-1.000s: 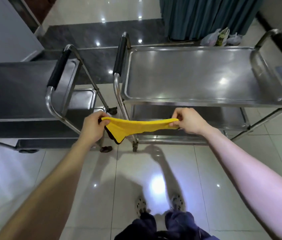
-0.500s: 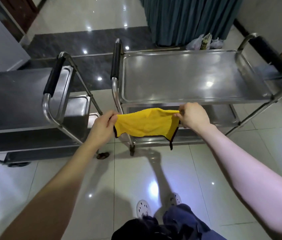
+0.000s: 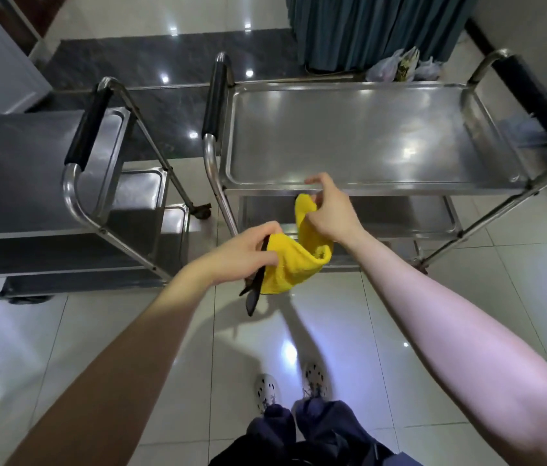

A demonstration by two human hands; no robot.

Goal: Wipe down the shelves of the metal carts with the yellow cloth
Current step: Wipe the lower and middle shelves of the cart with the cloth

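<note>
Yellow black-edged cloth (image 3: 294, 264) was stretched flat, now bunched just in front of right stainless-steel cart (image 3: 383, 136); left hand (image 3: 248, 252) grips lower end, right hand (image 3: 330, 213) pinches upper, likely folding a wiping pad.

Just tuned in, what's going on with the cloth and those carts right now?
A person stands facing two metal carts and holds the yellow cloth bunched in the air between both hands. The left hand grips its lower end, where the dark trim hangs down. The right hand holds the upper end, close to the front edge of the right cart's top shelf. The cloth touches neither that shelf nor the left cart.
</note>
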